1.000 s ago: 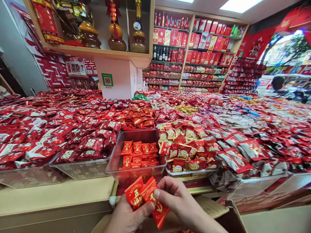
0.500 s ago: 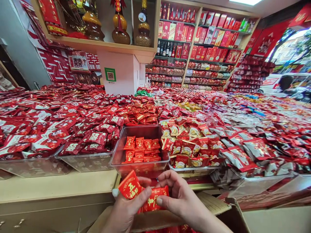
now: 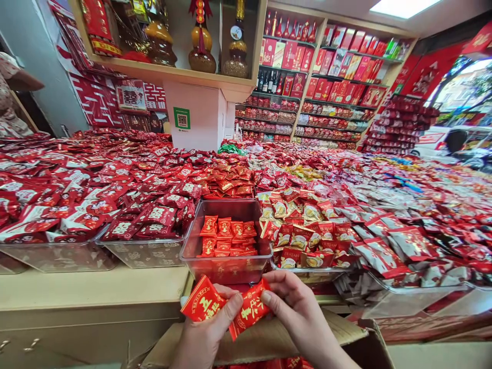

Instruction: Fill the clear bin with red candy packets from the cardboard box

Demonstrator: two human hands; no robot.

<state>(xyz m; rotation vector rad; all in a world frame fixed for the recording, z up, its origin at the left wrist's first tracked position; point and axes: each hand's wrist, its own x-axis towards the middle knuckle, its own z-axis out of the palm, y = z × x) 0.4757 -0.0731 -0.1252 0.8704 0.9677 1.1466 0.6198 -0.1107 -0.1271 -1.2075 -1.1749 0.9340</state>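
Note:
My left hand (image 3: 209,325) grips a red packet with gold characters (image 3: 205,302), which sticks out to its left. My right hand (image 3: 290,302) pinches the upper right of a second red packet (image 3: 250,308), whose left side meets my left thumb. Both hands are above an open cardboard box (image 3: 307,341) with red packets (image 3: 269,364) inside. Just beyond the hands sits a clear plastic bin (image 3: 226,266), partly filled with upright rows of similar red packets (image 3: 230,237).
Bins heaped with dark red packets (image 3: 156,215) stand left, durian packets (image 3: 303,236) and white-red packets (image 3: 384,251) right. A cream counter edge (image 3: 92,289) runs at left. Behind rises a white pillar (image 3: 196,115). A person's sleeve (image 3: 13,77) shows far left.
The second packet has turned to a steeper tilt, its right end raised with my right hand. The view has shifted slightly, and more of a person's sleeve shows at far left.

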